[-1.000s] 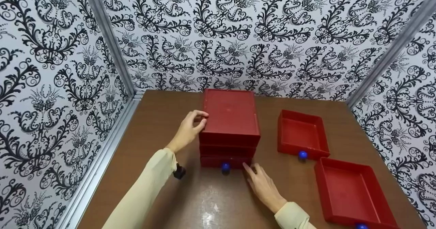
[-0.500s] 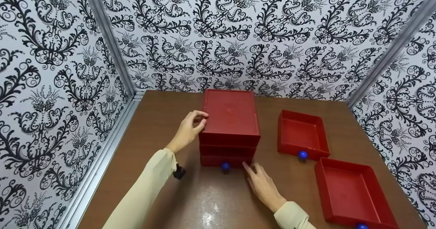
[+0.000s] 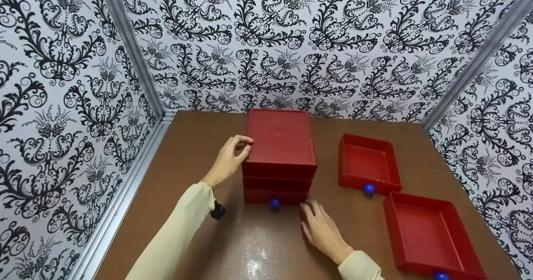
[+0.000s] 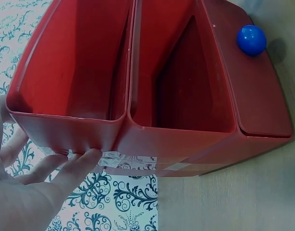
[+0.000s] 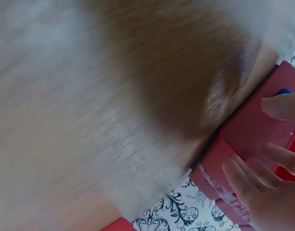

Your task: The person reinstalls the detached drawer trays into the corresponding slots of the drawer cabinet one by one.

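Note:
A red drawer cabinet [image 3: 280, 138] stands on the brown table with two upper slots that hold no drawers. Its bottom drawer [image 3: 258, 197], with a blue ball knob [image 3: 275, 203], sits in the lowest slot, its front about level with the frame. My left hand [image 3: 227, 159] rests at the cabinet's upper left edge; in the left wrist view its fingertips touch the taped side wall [image 4: 171, 153]. Near the lower right corner is my right hand [image 3: 325, 232], fingers loosely extended and holding nothing. Whether its fingertips touch the cabinet I cannot tell.
Two loose red drawers lie on the table at the right: a smaller-looking one [image 3: 368, 187] farther back and another [image 3: 431, 267] nearer the front, each with a blue knob. Patterned walls [image 3: 279, 42] enclose the table at the back and both sides.
The bottom drawer has gone slightly inward. My right hand's fingers have shifted off the drawer front to the right, and its thumb has dropped lower. My left hand has stayed in place.

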The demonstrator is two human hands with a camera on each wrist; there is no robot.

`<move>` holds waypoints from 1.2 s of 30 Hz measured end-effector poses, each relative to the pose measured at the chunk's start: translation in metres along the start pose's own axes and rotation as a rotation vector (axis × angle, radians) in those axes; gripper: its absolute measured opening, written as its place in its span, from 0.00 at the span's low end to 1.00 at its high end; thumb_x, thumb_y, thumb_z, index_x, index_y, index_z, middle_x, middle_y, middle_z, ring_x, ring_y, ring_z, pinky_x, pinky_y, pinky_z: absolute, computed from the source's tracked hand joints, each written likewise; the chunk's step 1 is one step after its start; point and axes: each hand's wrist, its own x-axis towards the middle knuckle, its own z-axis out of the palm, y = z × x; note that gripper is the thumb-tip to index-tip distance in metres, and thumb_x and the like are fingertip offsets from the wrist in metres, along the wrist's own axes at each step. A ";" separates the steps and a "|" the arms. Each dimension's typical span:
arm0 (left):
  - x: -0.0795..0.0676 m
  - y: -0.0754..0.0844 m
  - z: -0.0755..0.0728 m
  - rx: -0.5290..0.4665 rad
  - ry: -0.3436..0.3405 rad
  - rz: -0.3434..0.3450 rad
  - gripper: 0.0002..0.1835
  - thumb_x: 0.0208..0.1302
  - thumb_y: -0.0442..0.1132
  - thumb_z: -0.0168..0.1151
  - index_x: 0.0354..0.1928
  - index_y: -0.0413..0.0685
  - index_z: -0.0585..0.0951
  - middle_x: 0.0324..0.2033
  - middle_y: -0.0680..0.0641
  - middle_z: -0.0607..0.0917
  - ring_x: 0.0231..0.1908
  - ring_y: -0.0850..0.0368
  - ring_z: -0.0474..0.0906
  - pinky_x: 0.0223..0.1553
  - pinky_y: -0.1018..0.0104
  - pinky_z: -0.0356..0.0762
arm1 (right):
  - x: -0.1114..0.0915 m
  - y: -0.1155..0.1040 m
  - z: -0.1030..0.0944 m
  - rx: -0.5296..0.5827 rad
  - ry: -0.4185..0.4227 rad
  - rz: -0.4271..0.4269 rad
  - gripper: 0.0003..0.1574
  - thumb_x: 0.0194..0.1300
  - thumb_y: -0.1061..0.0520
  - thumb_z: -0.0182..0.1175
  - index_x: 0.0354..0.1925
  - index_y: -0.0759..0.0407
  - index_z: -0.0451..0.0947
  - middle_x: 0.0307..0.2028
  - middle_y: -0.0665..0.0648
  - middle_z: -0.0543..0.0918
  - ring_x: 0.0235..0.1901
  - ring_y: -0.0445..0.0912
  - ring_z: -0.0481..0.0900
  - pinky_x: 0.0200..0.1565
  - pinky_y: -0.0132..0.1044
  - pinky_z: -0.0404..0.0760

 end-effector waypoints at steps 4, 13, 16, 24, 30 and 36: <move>0.000 0.000 0.000 0.001 0.004 0.003 0.11 0.71 0.35 0.57 0.52 0.44 0.79 0.52 0.39 0.80 0.55 0.45 0.79 0.60 0.53 0.78 | -0.005 0.008 -0.015 -0.013 0.031 0.010 0.29 0.52 0.55 0.74 0.51 0.58 0.77 0.49 0.58 0.80 0.46 0.50 0.81 0.45 0.41 0.84; 0.000 -0.002 -0.002 -0.029 0.011 0.019 0.10 0.71 0.36 0.58 0.51 0.46 0.80 0.51 0.41 0.80 0.55 0.46 0.79 0.59 0.52 0.78 | -0.040 0.058 -0.068 0.031 0.133 0.166 0.23 0.50 0.61 0.75 0.45 0.61 0.79 0.44 0.61 0.82 0.44 0.55 0.81 0.45 0.49 0.82; -0.001 -0.002 -0.002 -0.036 0.009 0.026 0.10 0.71 0.35 0.58 0.51 0.45 0.80 0.51 0.41 0.81 0.55 0.45 0.78 0.59 0.51 0.77 | -0.058 0.081 -0.088 0.027 0.174 0.242 0.21 0.50 0.64 0.73 0.44 0.62 0.79 0.42 0.63 0.81 0.43 0.58 0.80 0.44 0.53 0.80; -0.003 -0.002 -0.003 -0.052 0.019 0.014 0.10 0.71 0.35 0.58 0.51 0.45 0.80 0.51 0.39 0.80 0.54 0.45 0.79 0.59 0.51 0.78 | -0.108 0.145 -0.132 -0.005 0.271 0.410 0.17 0.50 0.71 0.65 0.41 0.69 0.76 0.40 0.73 0.78 0.41 0.68 0.74 0.44 0.58 0.70; -0.003 -0.003 -0.001 -0.065 0.011 0.015 0.10 0.71 0.35 0.58 0.52 0.44 0.80 0.52 0.39 0.80 0.55 0.44 0.79 0.59 0.50 0.78 | -0.153 0.184 -0.161 -0.031 0.070 0.659 0.15 0.61 0.69 0.56 0.47 0.68 0.74 0.51 0.80 0.72 0.50 0.75 0.66 0.51 0.70 0.64; -0.002 -0.004 0.000 -0.060 0.017 0.022 0.10 0.71 0.35 0.58 0.51 0.45 0.81 0.51 0.40 0.81 0.54 0.45 0.79 0.59 0.50 0.77 | -0.190 0.215 -0.173 -0.040 -0.219 0.865 0.26 0.56 0.70 0.54 0.55 0.65 0.68 0.58 0.82 0.64 0.51 0.80 0.64 0.51 0.75 0.65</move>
